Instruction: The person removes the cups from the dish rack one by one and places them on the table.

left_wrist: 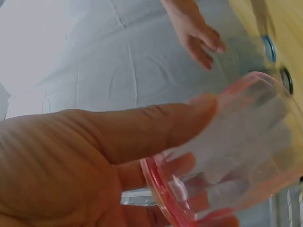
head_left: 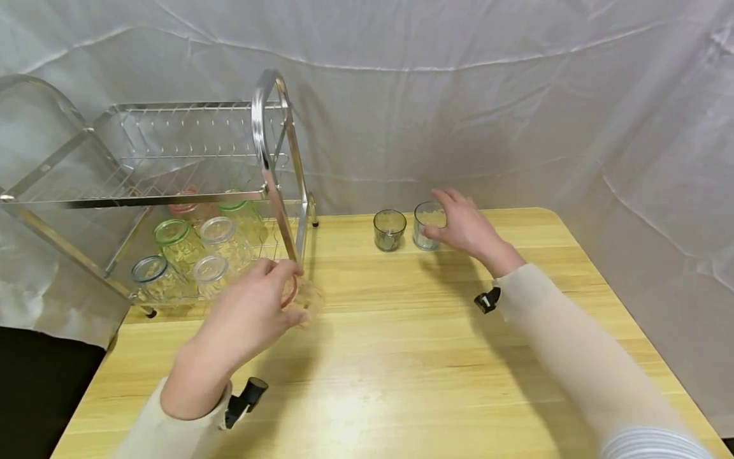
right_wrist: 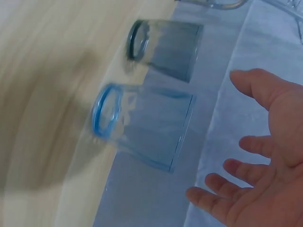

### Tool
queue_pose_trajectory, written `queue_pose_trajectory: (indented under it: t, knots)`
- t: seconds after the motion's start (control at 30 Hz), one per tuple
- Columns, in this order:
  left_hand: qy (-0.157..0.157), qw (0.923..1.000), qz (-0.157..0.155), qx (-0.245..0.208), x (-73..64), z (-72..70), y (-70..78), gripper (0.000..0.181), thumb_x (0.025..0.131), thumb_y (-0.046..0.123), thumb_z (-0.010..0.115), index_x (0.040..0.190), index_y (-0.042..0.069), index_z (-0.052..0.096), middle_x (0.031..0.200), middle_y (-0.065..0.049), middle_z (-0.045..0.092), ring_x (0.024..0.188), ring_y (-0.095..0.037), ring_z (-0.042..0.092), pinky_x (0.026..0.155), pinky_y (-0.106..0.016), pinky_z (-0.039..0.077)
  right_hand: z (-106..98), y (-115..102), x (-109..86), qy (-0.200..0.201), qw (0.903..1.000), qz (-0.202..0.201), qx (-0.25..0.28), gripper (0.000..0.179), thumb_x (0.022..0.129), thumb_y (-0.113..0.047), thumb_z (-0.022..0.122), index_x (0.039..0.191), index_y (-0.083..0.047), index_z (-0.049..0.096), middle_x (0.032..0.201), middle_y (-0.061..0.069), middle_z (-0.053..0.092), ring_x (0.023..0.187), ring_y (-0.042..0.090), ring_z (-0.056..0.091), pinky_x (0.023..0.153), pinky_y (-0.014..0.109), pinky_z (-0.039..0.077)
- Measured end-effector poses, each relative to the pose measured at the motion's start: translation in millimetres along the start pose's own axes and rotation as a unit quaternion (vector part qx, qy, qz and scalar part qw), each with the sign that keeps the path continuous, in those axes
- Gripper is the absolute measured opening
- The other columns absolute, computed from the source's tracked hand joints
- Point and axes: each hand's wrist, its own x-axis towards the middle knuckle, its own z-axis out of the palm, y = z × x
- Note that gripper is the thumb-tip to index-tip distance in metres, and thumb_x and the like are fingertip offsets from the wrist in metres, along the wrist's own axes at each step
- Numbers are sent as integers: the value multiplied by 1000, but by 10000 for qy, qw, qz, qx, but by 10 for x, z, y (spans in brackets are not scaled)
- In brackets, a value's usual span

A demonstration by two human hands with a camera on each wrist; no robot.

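My left hand [head_left: 281,296] grips a clear glass with a red rim [head_left: 306,299] just above the wooden table, in front of the dish rack's right post. In the left wrist view my thumb [left_wrist: 142,127] lies along the red-rimmed glass [left_wrist: 236,151], with fingers curled under it. My right hand [head_left: 453,217] is open with fingers spread, right beside a blue-rimmed glass [head_left: 425,224] standing near the table's far edge. In the right wrist view the palm [right_wrist: 265,170] faces the blue-rimmed glass [right_wrist: 142,125] without touching it. A dark-rimmed glass [head_left: 389,229] stands to its left.
A two-tier steel dish rack [head_left: 269,127] stands at the back left, with several coloured-rim glasses [head_left: 223,236] on its lower shelf. The wooden table [head_left: 401,344] is backed by a white cloth wall [head_left: 459,95].
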Motion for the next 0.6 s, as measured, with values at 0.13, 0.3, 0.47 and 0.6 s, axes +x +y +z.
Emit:
queue_pose_trajectory:
  t: [0.13,0.3,0.47,0.6]
  knots:
    - [8,9991,103,-413,82,166,79,63,86,36,89,138,17,60,132,-16,62,93,-29,67,80,-53,59,71,-56,-102,369,9983,-82,447,87,97,-39,75,166,-10,30,170,21,30,156,49,27,125,69,25]
    - [158,9943,91,-1047,214,408,150,62,85,34,90,138,18,61,142,-13,60,108,-32,65,93,-57,56,224,-118,-246,930,9887,-354,1123,72,99,-30,73,159,-5,43,164,21,42,149,44,42,121,62,37]
    - [290,9862,69,-1626,371,645,177,61,85,27,91,136,19,59,137,-13,57,95,-27,59,84,-48,54,408,-185,-400,888,9741,-392,2041,63,100,-27,72,155,-6,50,155,22,51,132,44,58,108,56,53]
    - [344,9788,77,-2017,495,828,173,64,85,25,91,138,19,56,132,-13,55,97,-26,61,83,-44,56,563,-217,-500,386,9597,-198,2776,61,103,-34,70,156,-10,51,154,19,53,134,40,58,109,55,52]
